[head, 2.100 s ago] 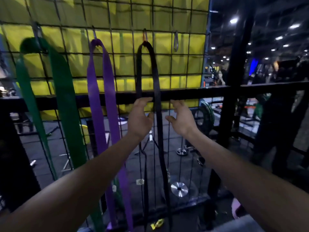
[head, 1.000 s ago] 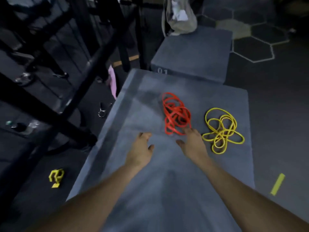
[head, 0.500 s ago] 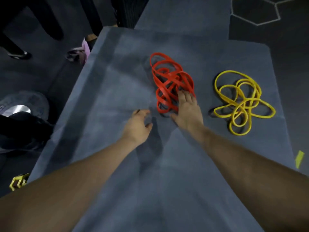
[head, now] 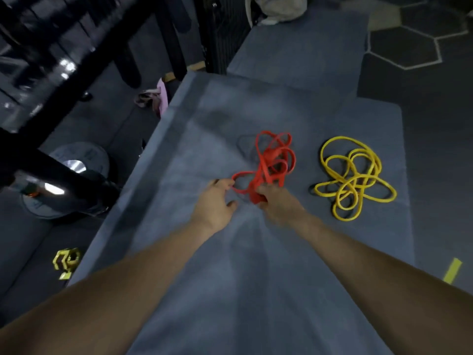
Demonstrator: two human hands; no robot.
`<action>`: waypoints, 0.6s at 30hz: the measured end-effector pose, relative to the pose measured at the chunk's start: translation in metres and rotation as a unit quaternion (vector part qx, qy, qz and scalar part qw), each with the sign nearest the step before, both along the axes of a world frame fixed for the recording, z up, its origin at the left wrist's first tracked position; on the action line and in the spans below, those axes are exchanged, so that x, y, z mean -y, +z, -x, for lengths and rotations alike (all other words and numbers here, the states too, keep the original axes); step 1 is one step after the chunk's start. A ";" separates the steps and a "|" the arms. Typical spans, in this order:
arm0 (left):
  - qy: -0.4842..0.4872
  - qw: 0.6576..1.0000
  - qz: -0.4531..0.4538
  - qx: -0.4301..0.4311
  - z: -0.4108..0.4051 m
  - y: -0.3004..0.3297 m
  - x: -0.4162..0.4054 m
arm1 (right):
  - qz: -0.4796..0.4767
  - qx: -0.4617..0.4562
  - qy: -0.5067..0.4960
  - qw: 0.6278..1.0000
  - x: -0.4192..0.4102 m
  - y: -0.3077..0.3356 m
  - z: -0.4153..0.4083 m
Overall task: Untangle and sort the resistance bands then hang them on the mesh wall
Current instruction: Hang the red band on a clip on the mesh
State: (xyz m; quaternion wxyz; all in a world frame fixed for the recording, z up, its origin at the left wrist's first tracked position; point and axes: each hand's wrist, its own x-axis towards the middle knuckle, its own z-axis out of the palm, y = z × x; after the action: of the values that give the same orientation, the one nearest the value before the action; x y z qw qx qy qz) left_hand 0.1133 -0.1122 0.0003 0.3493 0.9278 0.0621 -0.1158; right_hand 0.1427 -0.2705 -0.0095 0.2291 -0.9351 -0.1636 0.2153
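A tangled red resistance band (head: 271,162) is lifted a little off the grey padded box (head: 199,139). My right hand (head: 277,204) grips a bunch of its strands at the near end. My left hand (head: 216,203) touches a red loop with its fingertips, the fingers loosely bent. A tangled yellow resistance band (head: 353,176) lies flat on the box to the right, apart from both hands. The mesh wall is out of view.
A black rack frame (head: 51,160) and weight plates (head: 76,162) stand on the floor at the left. A second grey box (head: 302,47) with a pale bag (head: 279,7) lies beyond. A yellow object (head: 66,261) sits on the floor at the lower left.
The view swung from the mesh wall down to the box. My right hand reached the red band, took hold of it and raised it; my left hand moved up to one loop.
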 end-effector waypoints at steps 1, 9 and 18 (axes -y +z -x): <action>0.002 1.000 0.006 0.000 0.003 0.015 0.002 | -0.024 -0.006 0.009 1.000 0.000 0.016 0.001; 0.024 0.998 0.024 0.056 0.037 0.175 -0.011 | -0.091 0.025 0.128 0.987 -0.027 0.213 0.016; 0.091 0.980 -0.012 0.175 0.119 0.373 -0.067 | -0.175 0.089 0.248 0.949 -0.079 0.407 0.077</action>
State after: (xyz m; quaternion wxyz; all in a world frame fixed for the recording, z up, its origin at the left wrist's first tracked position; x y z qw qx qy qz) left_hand -0.0058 -0.0454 0.3731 0.3530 0.9282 0.0852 0.0810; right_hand 0.0654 -0.1915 0.3978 0.3130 -0.8257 -0.4451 0.1489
